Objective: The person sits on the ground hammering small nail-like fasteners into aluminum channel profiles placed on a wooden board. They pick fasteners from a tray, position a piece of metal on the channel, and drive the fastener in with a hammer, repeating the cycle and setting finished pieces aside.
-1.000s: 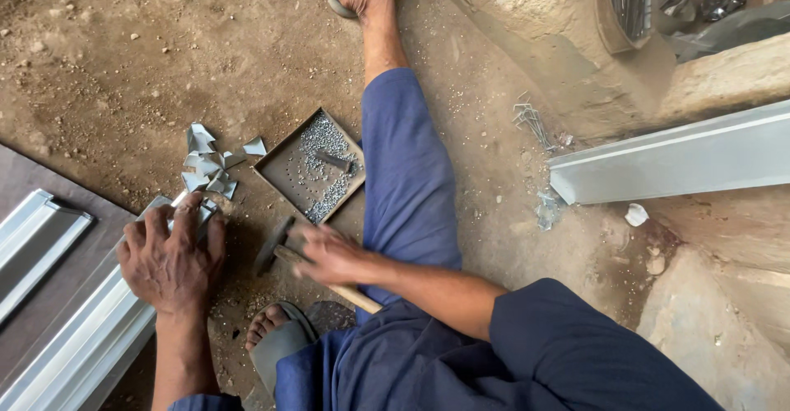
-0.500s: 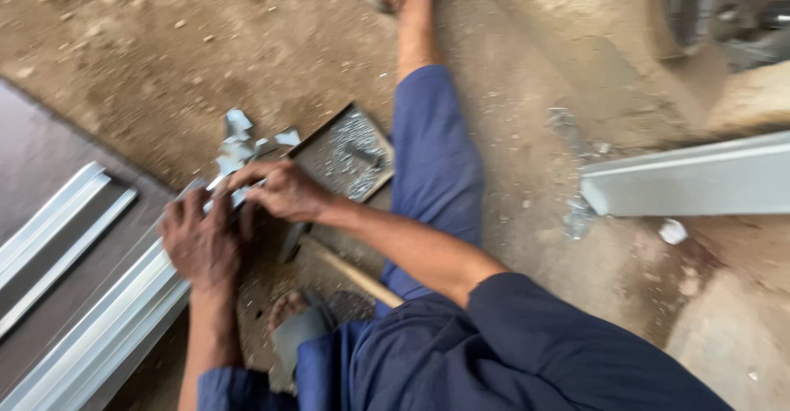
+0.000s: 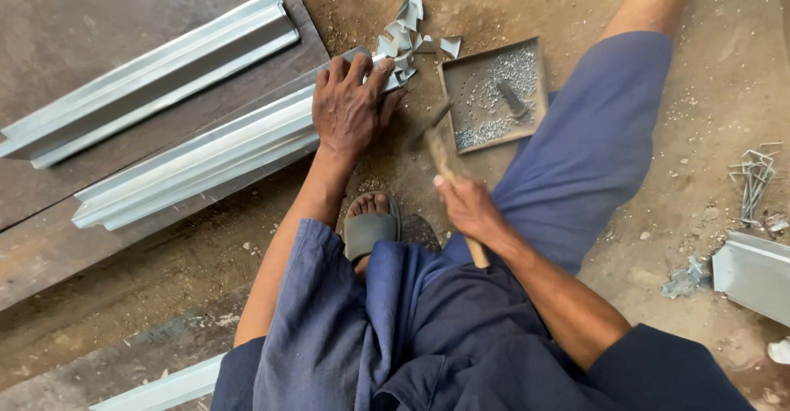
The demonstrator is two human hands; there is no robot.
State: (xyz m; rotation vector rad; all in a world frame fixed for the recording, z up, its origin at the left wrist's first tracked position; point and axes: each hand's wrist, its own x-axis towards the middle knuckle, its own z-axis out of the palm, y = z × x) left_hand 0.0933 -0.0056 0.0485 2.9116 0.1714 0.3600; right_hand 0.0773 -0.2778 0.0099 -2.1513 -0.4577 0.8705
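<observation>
Hammer (image 3: 448, 182) is in the right hand (image 3: 465, 208), fist wrapped round the wooden handle, with the dark head raised just left of the tray and a bit above the ground. It's aimed toward the near end of the long galvanized channel (image 3: 206, 160), the one lying on the edge of the dark steel plate (image 3: 99, 16).

The left hand (image 3: 350, 102) is pressed flat on that channel end, fingers spread over the top and gripping it down against the plate's right edge.

Right past the fingertips there's a little heap of cut-off metal scraps (image 3: 407, 28) on the dirt, so I'd guess some trimming is already done, while the channel end itself looks like it's mid-work.

Square shallow tray (image 3: 494, 90) of small silvery fasteners sits on the dirt between the scraps and the blue trouser leg (image 3: 592, 139). A second channel (image 3: 156, 69) lies further back on the plate, untouched as far as I can see.

A sandalled foot (image 3: 370, 226) is tucked below the left wrist, and a bundle of bent wire pieces (image 3: 753, 181) is off toward the right edge.
</observation>
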